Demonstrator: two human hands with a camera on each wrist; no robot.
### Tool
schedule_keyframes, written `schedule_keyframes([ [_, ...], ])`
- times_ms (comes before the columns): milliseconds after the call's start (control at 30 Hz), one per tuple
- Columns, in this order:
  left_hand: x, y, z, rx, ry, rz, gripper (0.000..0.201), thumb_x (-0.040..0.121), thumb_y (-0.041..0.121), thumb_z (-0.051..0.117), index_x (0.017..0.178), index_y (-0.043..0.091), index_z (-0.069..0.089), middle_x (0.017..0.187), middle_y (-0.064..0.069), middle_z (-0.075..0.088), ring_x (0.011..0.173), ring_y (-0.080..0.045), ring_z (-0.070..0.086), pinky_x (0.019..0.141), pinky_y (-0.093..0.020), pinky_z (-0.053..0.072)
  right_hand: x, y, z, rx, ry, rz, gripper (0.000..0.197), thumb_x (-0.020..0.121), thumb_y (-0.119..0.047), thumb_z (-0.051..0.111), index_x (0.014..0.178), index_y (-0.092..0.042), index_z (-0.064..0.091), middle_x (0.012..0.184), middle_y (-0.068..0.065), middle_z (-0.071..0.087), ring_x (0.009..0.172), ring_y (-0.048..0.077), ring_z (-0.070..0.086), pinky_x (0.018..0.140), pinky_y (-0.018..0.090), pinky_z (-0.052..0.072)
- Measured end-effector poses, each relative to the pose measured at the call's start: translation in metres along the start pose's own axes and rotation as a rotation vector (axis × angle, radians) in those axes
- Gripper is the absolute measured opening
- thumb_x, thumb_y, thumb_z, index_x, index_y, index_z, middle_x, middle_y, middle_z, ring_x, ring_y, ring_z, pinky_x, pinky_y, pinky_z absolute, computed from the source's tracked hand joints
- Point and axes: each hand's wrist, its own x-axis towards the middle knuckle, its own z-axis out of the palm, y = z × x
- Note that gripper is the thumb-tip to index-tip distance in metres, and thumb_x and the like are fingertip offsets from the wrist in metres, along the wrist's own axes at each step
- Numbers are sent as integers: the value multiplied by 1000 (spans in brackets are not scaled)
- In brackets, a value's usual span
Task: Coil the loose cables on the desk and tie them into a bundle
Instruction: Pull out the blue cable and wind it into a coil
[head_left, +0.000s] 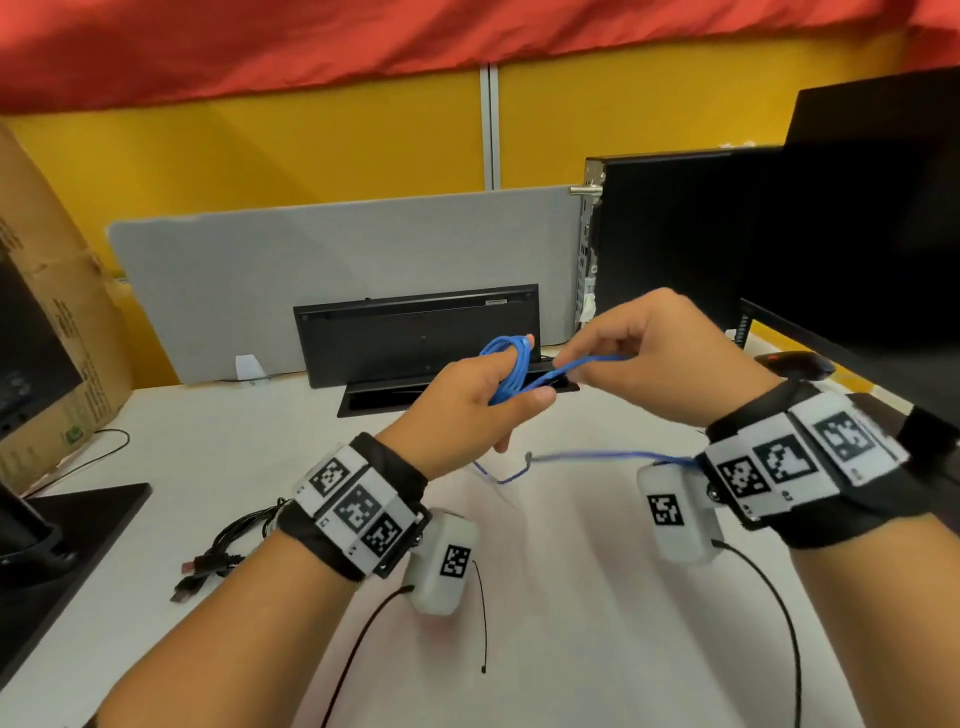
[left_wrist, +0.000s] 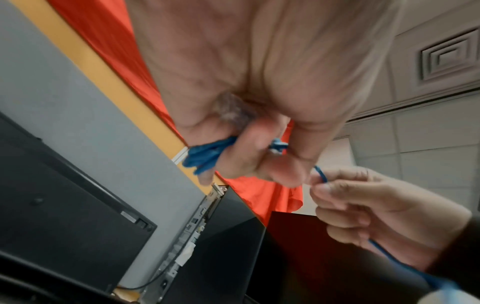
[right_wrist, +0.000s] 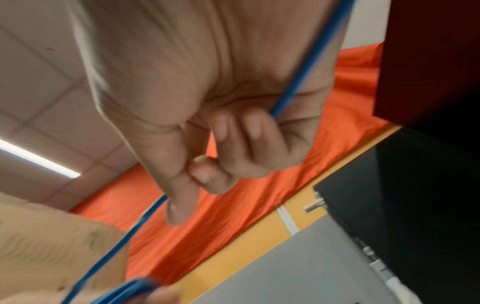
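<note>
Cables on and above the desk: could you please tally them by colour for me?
Blue: 1, the blue cable, coiled in the left hand and pinched by the right hand.
Black: 1 bundle, the black cables on the desk; strands too tangled to count.
Total: 2 groups.

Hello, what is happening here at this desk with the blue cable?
A person is coiling a blue cable above the white desk. The left hand holds the loops already wound round its fingers. The right hand pinches the free strand and holds it out from the coil. The rest of that cable trails back under the right wrist and down to the desk, so the coil is not finished and nothing is tied yet. A bunch of black cables lies on the desk to the left, untouched.
</note>
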Motion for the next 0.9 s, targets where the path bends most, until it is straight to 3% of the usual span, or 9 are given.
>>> schedule_keyframes([
  [67, -2, -5, -8, 3, 0, -17, 38, 95, 32, 58, 80, -1, 64, 96, 8, 73, 85, 3, 66, 74, -11, 46, 5, 12, -12, 25, 24, 12, 15, 82, -25, 72, 85, -39, 77, 64, -1, 68, 53, 9, 56, 49, 20, 47],
  [133, -4, -9, -14, -113, 10, -68, 41, 98, 29, 53, 88, -9, 65, 60, 7, 67, 91, 10, 63, 78, -3, 41, 6, 25, -19, 120, 51, 16, 17, 84, -25, 72, 90, -39, 77, 60, 2, 65, 48, 5, 47, 44, 12, 39],
  [267, -9, -5, -14, -756, -5, -80, 36, 101, 16, 46, 92, -14, 64, 44, -5, 53, 81, -4, 69, 97, -43, 52, 10, 43, -8, 230, 146, 98, 17, 89, -20, 67, 100, -30, 75, 53, -21, 61, 48, -6, 54, 44, 3, 37],
  [333, -10, -1, -14, -1016, -43, -41, 34, 99, 17, 46, 112, -8, 65, 44, -4, 49, 40, -6, 47, 95, -46, 52, 11, 51, 7, 150, 225, 158, 15, 89, -25, 67, 100, -31, 75, 66, -26, 66, 65, -9, 62, 57, 5, 45],
  [400, -9, 2, -13, -1184, -43, -13, 38, 98, 21, 48, 122, -5, 62, 43, -1, 46, 34, -7, 30, 96, -47, 50, 9, 56, 23, 74, 261, 204, 15, 89, -27, 66, 100, -30, 76, 74, -17, 69, 69, 1, 64, 64, 16, 53],
  [467, -6, 2, -11, -1308, -5, -8, 42, 99, 22, 45, 128, -6, 56, 42, 2, 43, 36, -8, 34, 101, -47, 47, 6, 57, 39, 152, 276, 236, 17, 92, -20, 63, 104, -23, 75, 65, -3, 67, 52, 11, 63, 51, 22, 55],
  [700, 13, -3, -12, -1403, 167, -25, 35, 101, 18, 37, 126, -4, 47, 103, -5, 73, 39, -6, 36, 107, -41, 44, -5, 47, 78, 551, 170, 353, 24, 98, -14, 51, 109, -21, 71, 51, -8, 44, 35, 14, 45, 38, 28, 46],
  [833, 25, -5, -17, -1390, 232, -95, 40, 103, 20, 35, 136, -3, 41, 118, -6, 69, 41, -6, 39, 113, -41, 38, -8, 44, 92, -203, 124, 333, 34, 101, -33, 38, 77, -18, 56, 57, -6, 47, 53, 18, 48, 46, 30, 36],
  [900, 29, -8, -20, -1393, 233, -100, 44, 104, 20, 36, 140, -4, 37, 119, -6, 69, 42, -7, 41, 114, -42, 35, -6, 49, 89, -275, 100, 485, 44, 102, -36, 33, 77, -13, 61, 64, 1, 56, 61, 24, 50, 53, 30, 33],
])
